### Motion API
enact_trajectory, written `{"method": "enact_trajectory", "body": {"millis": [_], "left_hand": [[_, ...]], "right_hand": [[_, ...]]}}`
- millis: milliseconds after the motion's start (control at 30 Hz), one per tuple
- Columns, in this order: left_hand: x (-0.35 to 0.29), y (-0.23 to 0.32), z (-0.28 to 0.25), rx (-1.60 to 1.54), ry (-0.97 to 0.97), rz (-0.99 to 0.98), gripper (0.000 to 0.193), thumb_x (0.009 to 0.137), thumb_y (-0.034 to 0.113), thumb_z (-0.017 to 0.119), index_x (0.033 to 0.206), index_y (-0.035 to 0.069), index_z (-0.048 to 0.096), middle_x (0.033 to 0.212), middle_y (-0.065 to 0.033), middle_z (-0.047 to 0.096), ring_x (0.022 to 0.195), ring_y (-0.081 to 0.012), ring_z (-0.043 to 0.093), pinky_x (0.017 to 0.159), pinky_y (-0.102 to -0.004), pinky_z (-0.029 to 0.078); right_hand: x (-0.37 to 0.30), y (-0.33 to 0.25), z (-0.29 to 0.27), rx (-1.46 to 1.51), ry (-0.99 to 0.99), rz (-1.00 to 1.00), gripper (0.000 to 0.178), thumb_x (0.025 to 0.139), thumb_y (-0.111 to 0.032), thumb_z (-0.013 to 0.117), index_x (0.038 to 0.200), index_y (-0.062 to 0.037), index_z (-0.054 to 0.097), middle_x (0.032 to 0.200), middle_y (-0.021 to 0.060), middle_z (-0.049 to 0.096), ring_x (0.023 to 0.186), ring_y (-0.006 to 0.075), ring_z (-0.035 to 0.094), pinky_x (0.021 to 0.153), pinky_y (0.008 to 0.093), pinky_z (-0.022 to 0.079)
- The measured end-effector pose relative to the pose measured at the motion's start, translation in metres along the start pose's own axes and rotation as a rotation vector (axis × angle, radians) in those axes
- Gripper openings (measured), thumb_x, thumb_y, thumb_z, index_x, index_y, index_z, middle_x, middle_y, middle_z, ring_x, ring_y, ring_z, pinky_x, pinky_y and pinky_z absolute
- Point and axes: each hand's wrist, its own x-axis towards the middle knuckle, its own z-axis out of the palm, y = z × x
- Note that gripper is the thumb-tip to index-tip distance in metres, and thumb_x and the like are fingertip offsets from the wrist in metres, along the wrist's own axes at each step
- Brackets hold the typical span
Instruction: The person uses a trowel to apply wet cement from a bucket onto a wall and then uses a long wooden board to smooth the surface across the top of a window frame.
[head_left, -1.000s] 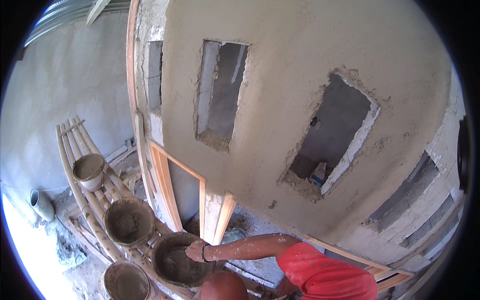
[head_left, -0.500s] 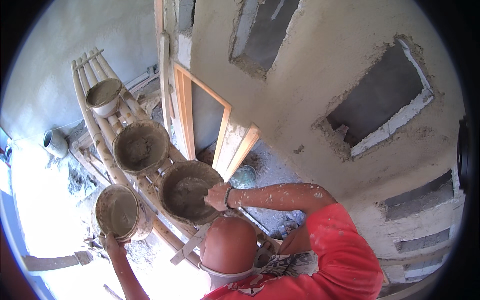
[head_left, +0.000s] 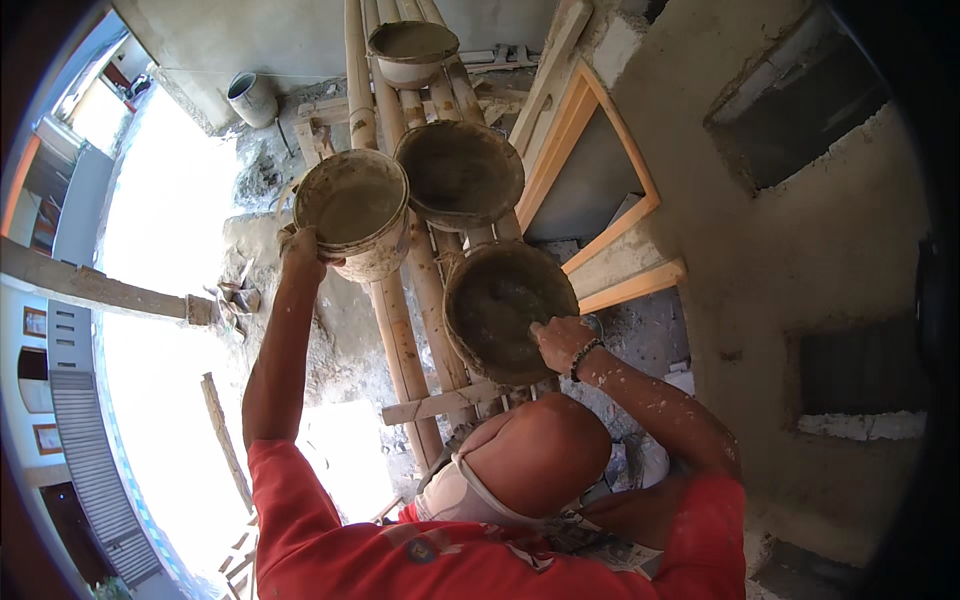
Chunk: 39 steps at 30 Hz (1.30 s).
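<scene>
My left hand (head_left: 305, 250) grips the near left rim of a mortar-smeared white bucket (head_left: 365, 250), tilted so its mouth and grey wet mix show. This bucket is at the left edge of a bamboo-pole bench, beside a dark round basin (head_left: 460, 175) with mortar inside. A second basin (head_left: 510, 315) stands nearer to me on the poles. My right hand (head_left: 562, 345) is closed at that basin's right inner edge; whatever its fingers hold is hidden. At the far end of the poles sits another filled bucket (head_left: 412, 65).
My bent knee (head_left: 545, 450) rises close in front of the near basin. A wooden crosspiece (head_left: 440, 403) spans the poles. Orange timber frames (head_left: 625, 285) and a rough plastered wall (head_left: 760, 260) border the right. Another bucket (head_left: 252, 100) lies tilted on the ground, far left.
The view has turned left. My left hand has moved the bucket forward, from beside the near basin to beside the middle one. My right hand stays closed at the near basin.
</scene>
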Motion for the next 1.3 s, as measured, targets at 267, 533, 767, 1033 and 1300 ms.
{"method": "enact_trajectory", "body": {"millis": [267,533,767,1033,1300], "left_hand": [[0.04,0.034,0.003,0.255,0.02,0.108,0.028,0.088,0.007,0.037,0.099,-0.011,0.055,0.097,-0.0243,0.061,0.071,-0.035,0.066,0.052,-0.0414,0.06],[0.107,0.056,0.015,0.01,0.028,0.17,0.04,0.09,0.014,0.034,0.121,-0.01,0.042,0.118,-0.0269,0.053,0.086,-0.0383,0.064,0.059,-0.0484,0.059],[0.191,0.048,0.078,0.44,0.138,0.272,0.044,0.086,0.019,0.048,0.121,-0.007,0.045,0.116,-0.0221,0.056,0.09,-0.0322,0.064,0.064,-0.0449,0.058],[0.251,0.053,0.156,1.476,0.152,0.332,0.056,0.078,0.025,0.072,0.119,-0.006,0.051,0.107,-0.0143,0.065,0.092,-0.0211,0.066,0.07,-0.0348,0.058],[0.242,0.02,0.21,1.63,-0.144,0.385,0.042,0.086,0.017,0.06,0.117,-0.009,0.048,0.093,-0.0101,0.069,0.076,-0.017,0.067,0.065,-0.0271,0.056]], "right_hand": [[-0.025,-0.002,-0.059,0.232,-0.118,-0.025,0.025,0.085,-0.03,0.057,0.104,-0.0162,0.064,0.086,0.0147,0.068,0.082,0.0355,0.066,0.076,0.0457,0.053],[0.008,0.021,-0.03,0.143,0.0,0.044,0.03,0.083,-0.026,0.061,0.111,-0.0161,0.06,0.087,0.0168,0.067,0.085,0.0347,0.065,0.074,0.0443,0.054],[0.002,0.006,-0.048,0.063,0.015,0.134,0.022,0.086,-0.021,0.057,0.105,-0.0117,0.057,0.08,0.0162,0.065,0.077,0.0321,0.068,0.066,0.0448,0.055],[-0.018,0.011,-0.061,0.2,0.134,0.165,0.022,0.087,-0.023,0.056,0.107,-0.0149,0.054,0.079,0.0166,0.063,0.072,0.0349,0.067,0.06,0.0435,0.056],[0.011,0.041,-0.043,0.059,0.037,0.262,0.014,0.086,-0.018,0.054,0.097,-0.0096,0.057,0.076,0.0154,0.065,0.07,0.0299,0.068,0.06,0.0389,0.056]]}}
